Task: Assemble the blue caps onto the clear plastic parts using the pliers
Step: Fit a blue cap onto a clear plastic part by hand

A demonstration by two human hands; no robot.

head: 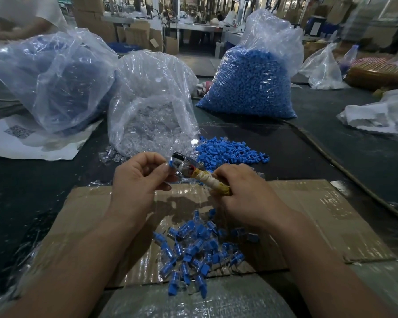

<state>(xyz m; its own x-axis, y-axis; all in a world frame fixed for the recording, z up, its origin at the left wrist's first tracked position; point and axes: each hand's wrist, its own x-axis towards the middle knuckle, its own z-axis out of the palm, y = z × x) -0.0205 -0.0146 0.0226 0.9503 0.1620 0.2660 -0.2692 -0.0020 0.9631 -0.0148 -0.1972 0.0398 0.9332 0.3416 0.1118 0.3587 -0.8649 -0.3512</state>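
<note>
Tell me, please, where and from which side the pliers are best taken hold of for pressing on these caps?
Grip the pliers by the tape-wrapped handles, coming from the right, as the right hand does. The handles point right and the metal head points left, so the head stays free for the blue cap pinched by the left hand.

Both forearms reach from the bottom edge to mid-frame — left hand (136,182) pinching a blue cap (171,162), right hand (246,191) curled round the pliers (194,172).
</note>
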